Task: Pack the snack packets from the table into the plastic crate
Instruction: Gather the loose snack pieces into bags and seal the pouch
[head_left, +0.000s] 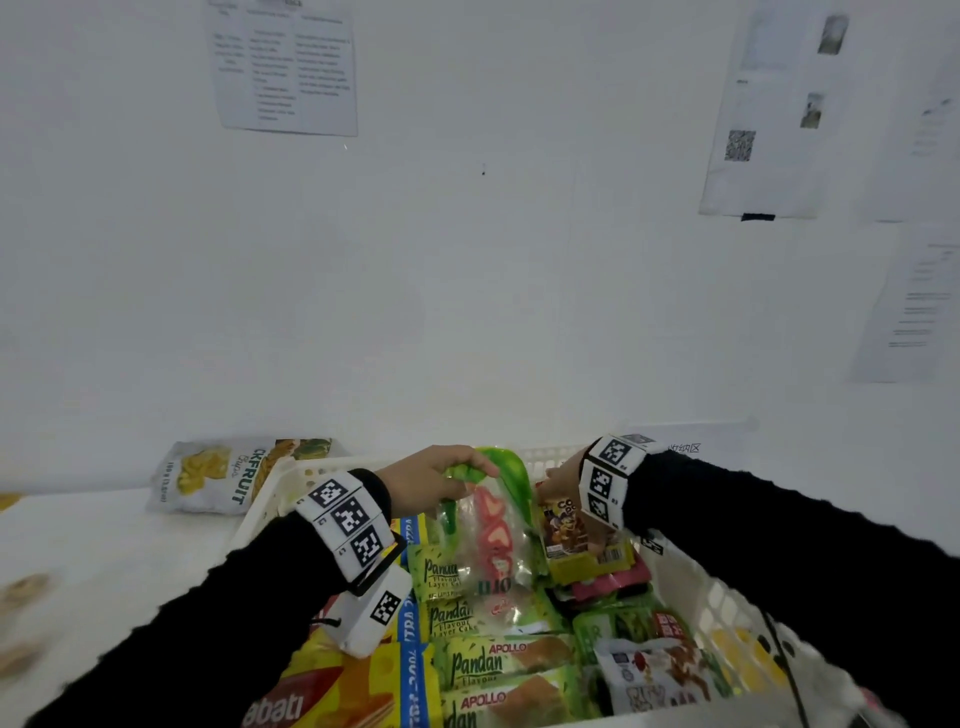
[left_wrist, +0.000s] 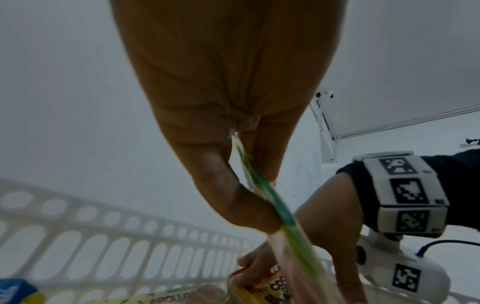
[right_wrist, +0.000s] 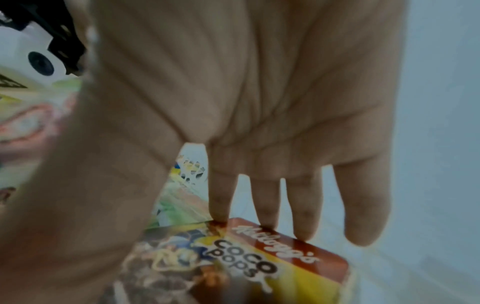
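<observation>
Clear plastic packet with green borders and red heart-shaped sweets (head_left: 493, 525): held up on edge over the far middle of the crate, its top green seam pinched between thumb and fingers (left_wrist: 233, 197) of the left hand (head_left: 426, 483); the lower end trails down onto the packets below

White perforated plastic crate (head_left: 270, 499): stands on the white bench (head_left: 104, 551) toward its far edge, by the white wall; walls pierced with rows of oval slots

Yellow and brown Coco Pops cereal packet (right_wrist: 259, 263): inside the crate at its far right side, just right of the clear packet; the right hand (head_left: 563, 480) reaches down onto it, fingers (right_wrist: 267, 203) extended and slightly spread, tips touching the packet's far top edge; whether the thumb closes on it cannot be told

Green Apollo pandan layer cake packets (head_left: 498, 662): several, stacked flat along the crate's middle, glossy film

Yellow and red wafer packet (head_left: 322, 691): near left corner of the crate, under the left forearm

Pink, green and white packets (head_left: 623, 608): right half of the crate, crowded beneath the right wrist

White and yellow jackfruit chips bag (head_left: 218, 475): lying flat on the bench beyond the crate's far left corner, against the wall

Both wrists: black sleeves, white bands with black square markers
</observation>
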